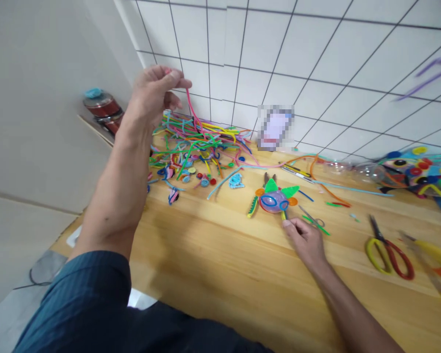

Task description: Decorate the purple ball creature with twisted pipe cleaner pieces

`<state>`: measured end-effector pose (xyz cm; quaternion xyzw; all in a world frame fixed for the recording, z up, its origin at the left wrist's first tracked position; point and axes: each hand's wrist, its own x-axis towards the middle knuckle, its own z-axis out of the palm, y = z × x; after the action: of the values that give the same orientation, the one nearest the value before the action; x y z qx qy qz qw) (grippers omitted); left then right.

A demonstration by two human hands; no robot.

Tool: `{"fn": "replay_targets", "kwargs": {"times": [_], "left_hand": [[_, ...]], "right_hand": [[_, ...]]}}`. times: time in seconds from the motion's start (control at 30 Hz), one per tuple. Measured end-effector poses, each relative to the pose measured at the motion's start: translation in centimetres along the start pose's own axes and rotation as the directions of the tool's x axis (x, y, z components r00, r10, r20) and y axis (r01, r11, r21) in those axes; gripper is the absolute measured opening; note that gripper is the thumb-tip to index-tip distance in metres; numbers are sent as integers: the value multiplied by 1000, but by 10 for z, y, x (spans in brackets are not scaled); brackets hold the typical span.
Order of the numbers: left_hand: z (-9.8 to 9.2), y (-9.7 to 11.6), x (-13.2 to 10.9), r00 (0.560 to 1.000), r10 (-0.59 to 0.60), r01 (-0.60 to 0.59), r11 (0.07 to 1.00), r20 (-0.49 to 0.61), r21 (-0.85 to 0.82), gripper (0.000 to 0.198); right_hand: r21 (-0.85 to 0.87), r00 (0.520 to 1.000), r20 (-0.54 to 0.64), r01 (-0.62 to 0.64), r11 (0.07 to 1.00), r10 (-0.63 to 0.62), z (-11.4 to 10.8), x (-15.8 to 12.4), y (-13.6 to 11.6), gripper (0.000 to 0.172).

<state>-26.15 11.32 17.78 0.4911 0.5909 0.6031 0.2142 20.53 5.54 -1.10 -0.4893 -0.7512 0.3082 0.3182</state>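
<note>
My left hand (159,90) is raised over the back left of the table, fingers closed around a pink pipe cleaner (190,103) that hangs down toward the pile. Below it lies a tangled heap of colourful pipe cleaners (206,139). At the middle of the table my right hand (306,240) pinches the short yellow leg of a craft figure (269,201). This figure has a clear purplish body, blue rings on its front, green leaf shapes on top, orange discs at its sides and brown horns. A light blue coil (236,181) lies to its left.
Scissors (385,252) and a yellow glue gun (431,252) lie at the right. Behind them sits another colourful craft piece (421,171). A blurred phone (275,128) leans against the tiled wall (220,39). Stacked dark red containers (103,110) stand far left.
</note>
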Motion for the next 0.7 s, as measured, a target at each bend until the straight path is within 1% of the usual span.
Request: {"fn": "replay_targets", "kwargs": {"times": [0.03, 0.07, 0.13, 0.2, 0.23, 0.3, 0.33, 0.37, 0.4, 0.43, 0.47, 0.5, 0.53, 0.6, 0.7], "left_hand": [[1, 2, 0, 1000, 22, -22, 996, -4, -81, 11], [2, 3, 0, 998, 56, -58, 990, -21, -126, 10], [6, 4, -1, 986, 132, -144, 981, -98, -129, 14], [12, 2, -3, 973, 179, -186, 982, -145, -35, 15], [16, 1, -5, 973, 175, -171, 984, -148, 40, 15], [22, 0, -8, 982, 135, -111, 978, -134, 175, 22], [25, 1, -10, 982, 127, -98, 974, -139, 203, 24], [27, 3, -12, 979, 139, -110, 976, -149, 185, 21], [28, 7, -13, 968, 196, -174, 974, -155, 143, 15], [27, 11, -14, 950, 275, -261, 959, -148, 108, 12], [26, 16, -14, 918, 354, -346, 935, -179, 76, 13], [25, 21, -14, 899, 389, -385, 921, -199, 60, 18], [23, 25, -13, 904, 387, -386, 922, -184, 42, 20], [20, 30, -11, 917, 362, -367, 930, -169, 0, 18], [20, 30, -12, 917, 352, -369, 928, -186, -61, 18]], "right_hand": [[-1, 1000, -2, 0, 1000, 0, 0, 0, 0, 41], [-3, 1000, -5, 0, 1000, 0, 0, 0, 0, 41], [-7, 1000, -10, 0, 1000, 0, -1, 1, 0, 40], [-8, 1000, -10, 2, 1000, -2, -1, 1, -1, 40], [-8, 1000, -9, 2, 1000, -2, -1, 1, -2, 40], [-8, 1000, -12, 3, 1000, -3, -1, 0, -2, 41], [-10, 1000, -13, 4, 1000, -4, -1, 0, -3, 41], [-13, 1000, -12, 5, 1000, -5, -1, 0, -3, 40], [-16, 1000, -12, 6, 1000, -6, -1, 0, -2, 40], [-18, 1000, -11, 6, 1000, -6, 0, -1, -2, 40], [-18, 1000, -9, 5, 1000, -5, 0, -1, -1, 40], [-17, 1000, -9, 3, 1000, -4, 0, -1, -1, 40], [-15, 1000, -10, 1, 1000, -1, 0, -1, 0, 40], [-10, 1000, -10, -5, 1000, 5, 0, -2, 1, 40], [-12, 1000, -20, 0, 1000, 0, -1, -2, 2, 40]]}}
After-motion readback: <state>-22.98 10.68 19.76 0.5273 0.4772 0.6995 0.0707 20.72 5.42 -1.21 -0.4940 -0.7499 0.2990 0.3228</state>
